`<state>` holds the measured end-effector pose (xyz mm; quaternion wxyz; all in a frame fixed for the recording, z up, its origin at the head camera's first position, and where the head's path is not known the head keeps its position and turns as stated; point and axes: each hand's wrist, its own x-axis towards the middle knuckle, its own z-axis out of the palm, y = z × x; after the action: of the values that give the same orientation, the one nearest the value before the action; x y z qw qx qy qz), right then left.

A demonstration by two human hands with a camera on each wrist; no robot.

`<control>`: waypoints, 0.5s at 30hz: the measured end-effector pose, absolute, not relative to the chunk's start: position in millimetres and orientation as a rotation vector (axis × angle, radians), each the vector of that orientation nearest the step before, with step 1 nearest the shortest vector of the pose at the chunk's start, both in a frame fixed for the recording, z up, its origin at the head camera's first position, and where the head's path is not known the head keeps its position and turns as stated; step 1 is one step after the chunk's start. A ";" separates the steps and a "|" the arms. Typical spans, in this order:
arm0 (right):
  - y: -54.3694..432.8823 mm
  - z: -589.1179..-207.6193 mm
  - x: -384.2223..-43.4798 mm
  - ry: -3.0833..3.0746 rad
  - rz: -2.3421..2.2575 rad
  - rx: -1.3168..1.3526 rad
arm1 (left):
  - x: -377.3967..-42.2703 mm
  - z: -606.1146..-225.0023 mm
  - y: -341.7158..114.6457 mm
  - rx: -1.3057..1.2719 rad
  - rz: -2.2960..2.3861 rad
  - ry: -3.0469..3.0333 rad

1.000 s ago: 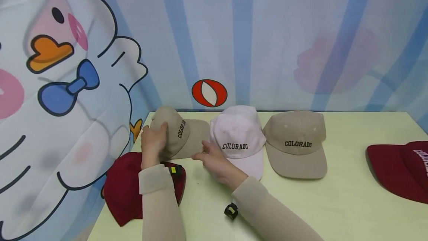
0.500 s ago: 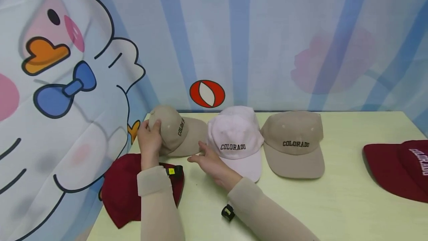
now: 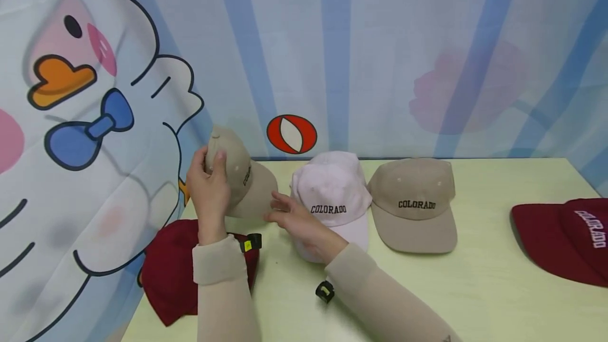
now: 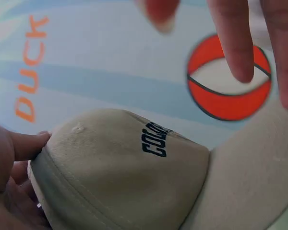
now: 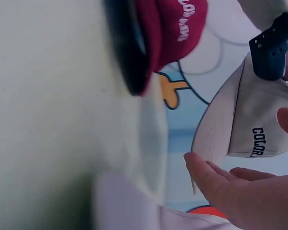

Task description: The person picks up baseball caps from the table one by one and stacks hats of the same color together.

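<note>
A beige baseball cap [image 3: 233,157] with "COLORADO" on its front is tilted up at the table's back left corner. My left hand [image 3: 211,189] grips it by the back edge of the crown, thumb outside, as the left wrist view also shows at the cap's crown [image 4: 115,172]. Close to the brim [image 5: 216,129] is my right hand [image 3: 304,223], its fingers extended and reaching right up to the brim's edge. Under the left forearm lies a dark red cap [image 3: 171,273], partly hidden by the sleeve.
A white cap [image 3: 330,199] sits just beyond the right hand, and a second beige cap [image 3: 412,205] is beside it. Another dark red cap [image 3: 565,236] lies at the far right of the table [image 3: 499,300]. A printed cloth backdrop [image 3: 380,57] stands behind.
My left hand has lifted and tilted the beige cap up and leftward, away from the white cap. The right hand has stayed close to its brim with little movement.
</note>
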<state>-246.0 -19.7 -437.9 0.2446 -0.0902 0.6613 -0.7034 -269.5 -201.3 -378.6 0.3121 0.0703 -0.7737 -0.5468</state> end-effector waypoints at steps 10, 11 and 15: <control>17.0 -391.5 -237.9 1.859 -1.943 -0.380 | -238.6 -331.4 -168.9 -0.129 -1.302 -2.081; 21.4 -387.6 -236.4 1.868 -1.951 -0.389 | -235.3 -327.1 -165.4 -0.160 -1.296 -2.080; 39.9 -375.3 -230.0 1.892 -1.979 -0.407 | -222.8 -312.8 -151.1 -0.285 -1.270 -2.074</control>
<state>-230.0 39.9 -375.3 0.1856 -0.1446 0.6717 -0.7024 -222.8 -151.1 -312.8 0.3395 -0.1096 -0.7968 -0.4878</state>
